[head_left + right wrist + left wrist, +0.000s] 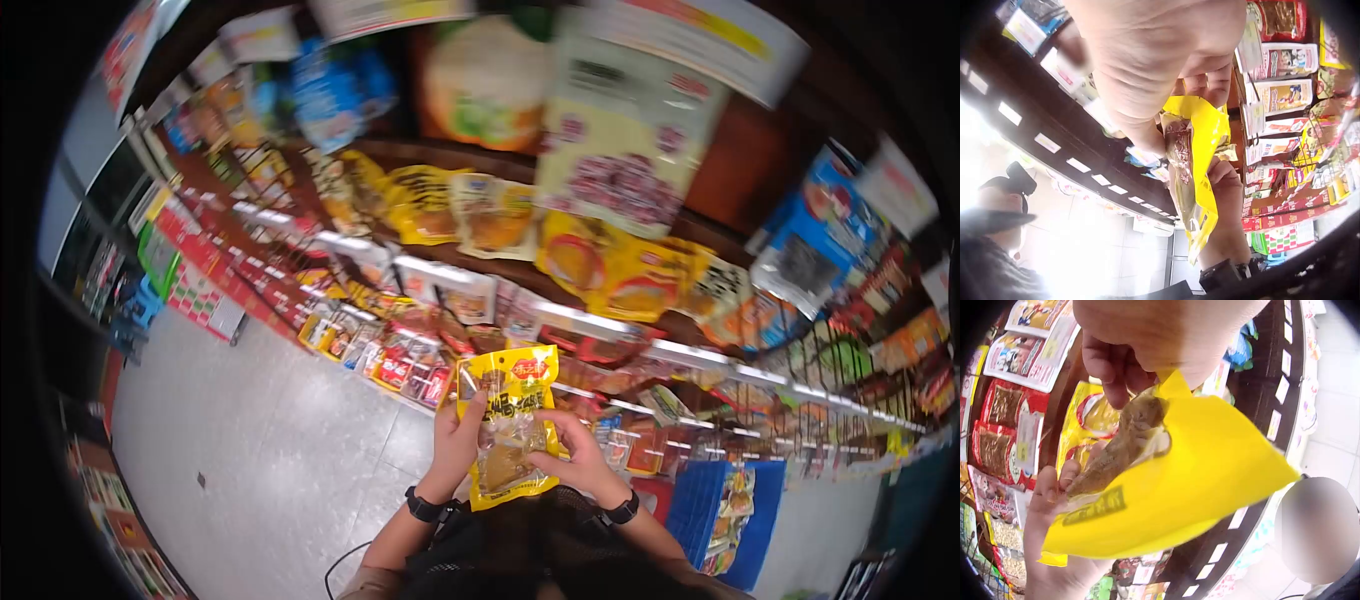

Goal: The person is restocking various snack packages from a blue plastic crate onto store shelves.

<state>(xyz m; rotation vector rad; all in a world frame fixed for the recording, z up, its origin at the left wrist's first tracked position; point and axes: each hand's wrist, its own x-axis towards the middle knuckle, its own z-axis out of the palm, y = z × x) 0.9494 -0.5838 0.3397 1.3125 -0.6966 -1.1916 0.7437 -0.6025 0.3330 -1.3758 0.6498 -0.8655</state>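
Observation:
A yellow snack packet [512,428] with a clear window and dark lettering is held upright before the body. My left hand [460,440] grips its left edge, thumb across the front. On the opposite edge, my right hand [580,458] pinches it with the thumb on the front and fingers along the side. Brown food shows through the window of the packet [1116,450] in the left wrist view. Seen from the right wrist, the packet [1194,169] appears nearly edge-on between both hands.
Shelves of bagged snacks curve ahead, with yellow packets [610,270] and a pale green bag [630,130] near the top. A blue bin [765,520] holding packets stands at lower right. Grey floor [270,430] stretches out at left.

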